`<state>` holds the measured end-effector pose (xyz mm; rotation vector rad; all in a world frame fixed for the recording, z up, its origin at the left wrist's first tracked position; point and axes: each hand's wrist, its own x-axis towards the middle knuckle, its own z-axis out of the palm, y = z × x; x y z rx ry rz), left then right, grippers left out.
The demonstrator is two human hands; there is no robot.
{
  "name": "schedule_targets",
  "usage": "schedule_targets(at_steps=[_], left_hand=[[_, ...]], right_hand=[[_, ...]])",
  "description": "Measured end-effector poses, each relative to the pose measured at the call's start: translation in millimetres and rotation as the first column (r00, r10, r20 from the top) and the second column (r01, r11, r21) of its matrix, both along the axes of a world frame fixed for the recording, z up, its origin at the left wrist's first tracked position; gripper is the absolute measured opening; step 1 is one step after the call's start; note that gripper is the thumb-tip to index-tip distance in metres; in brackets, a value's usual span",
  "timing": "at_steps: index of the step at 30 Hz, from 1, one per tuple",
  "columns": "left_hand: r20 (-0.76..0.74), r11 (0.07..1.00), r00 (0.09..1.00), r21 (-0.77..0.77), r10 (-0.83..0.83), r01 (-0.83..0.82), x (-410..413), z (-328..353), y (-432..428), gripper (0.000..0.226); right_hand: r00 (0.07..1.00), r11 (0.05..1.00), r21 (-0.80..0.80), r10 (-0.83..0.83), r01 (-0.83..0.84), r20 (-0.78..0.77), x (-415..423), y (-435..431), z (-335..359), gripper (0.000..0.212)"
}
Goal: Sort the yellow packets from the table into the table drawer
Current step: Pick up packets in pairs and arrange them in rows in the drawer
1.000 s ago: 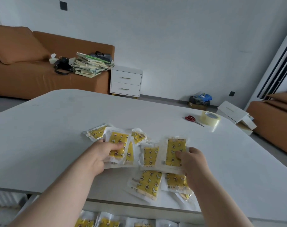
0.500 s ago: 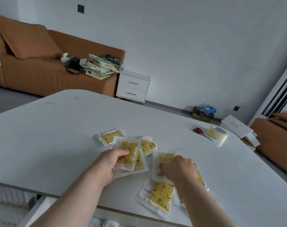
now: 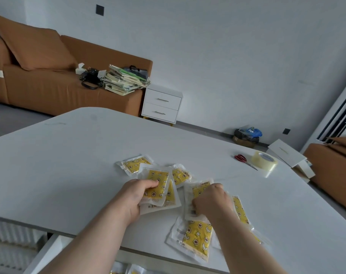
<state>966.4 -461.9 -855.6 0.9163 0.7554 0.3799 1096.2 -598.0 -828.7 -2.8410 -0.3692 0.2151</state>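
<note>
With the left grip (image 3: 135,196) pinching stacked yellow packets (image 3: 157,179) and the right grip (image 3: 211,202) curled round another on the desk (image 3: 69,165), we should square both bundles before lowering them into the drawer (image 3: 53,248).

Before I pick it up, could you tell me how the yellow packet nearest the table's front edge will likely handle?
The yellow packet is probably floppy: its clear film border looks thin and wrinkled. It lies flat, so it is likely light. Its glossy wrap on the smooth table may slide easily.
</note>
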Motion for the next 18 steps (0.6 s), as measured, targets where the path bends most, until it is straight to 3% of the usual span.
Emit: schedule_targets(at_steps=[6,10,14,18], left_hand=[[0.014,1.000,1.000,0.016,-0.014,0.014,0,-1,0,0.020],[0.025,1.000,1.000,0.011,-0.018,0.018,0,-1,0,0.020],[0.030,1.000,0.999,-0.001,-0.018,0.018,1,-2,1,0.020],[0.005,1.000,1.000,-0.023,-0.009,0.009,0,-3,1,0.019]], right_hand=[[1.000,0.999,0.045,0.030,-0.031,0.003,7,2,2,0.055],[0.983,0.949,0.297,-0.055,0.106,-0.174,14,2,6,0.050],[0.924,0.793,0.540,-0.071,0.280,-0.375,25,-14,12,0.011],[0.874,0.573,0.708,-0.030,0.412,-0.485,25,-39,9,0.013]])
